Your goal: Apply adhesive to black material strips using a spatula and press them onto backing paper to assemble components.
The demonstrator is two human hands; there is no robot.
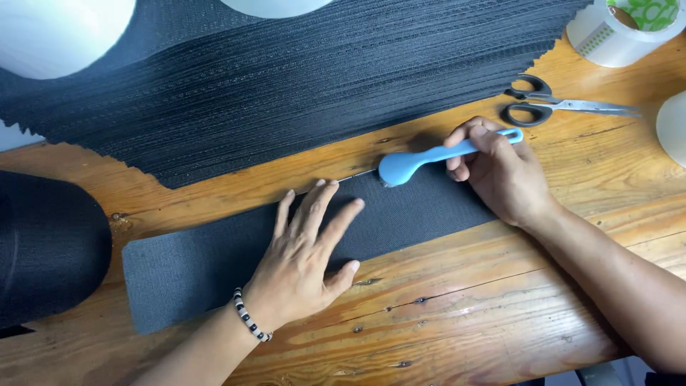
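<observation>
From the head view I see my left hand (304, 268) spread flat, palm down, fingers fanned, on a dark grey fabric strip (214, 261) that lies slantwise across the wooden tabletop (457, 307); it grips nothing, it only presses, and I judge the pressing keeps the strip from creeping. A black-and-white bead bracelet (250, 324) sits on that wrist. My right hand (500, 171) is closed around the handle of a light blue brush (429, 159), thumb and fingers wrapped near the looped end, with the rounded head down on the strip's far edge, just beyond my left fingertips. The handle lies low and nearly along the strip, which I take as a stroking hold rather than a scrubbing one. A thin pale line runs along the strip's edge by the brush head; I cannot tell whether it is a thread or a mark. Beyond the strip, a thick stack of the same dark fabric (286, 78) with zigzag-cut edges lies fanned across the far tabletop, apart from the strip. Black-handled scissors (554, 104) lie closed beside my right hand, not touching it, within easy reach. At the far right corner stands a roll of clear tape (607, 36), with another pale roll (673, 125) at the right edge. A black rounded shape (50, 246) sits at left; white rounded forms (57, 32) at top. No container shows its contents.
</observation>
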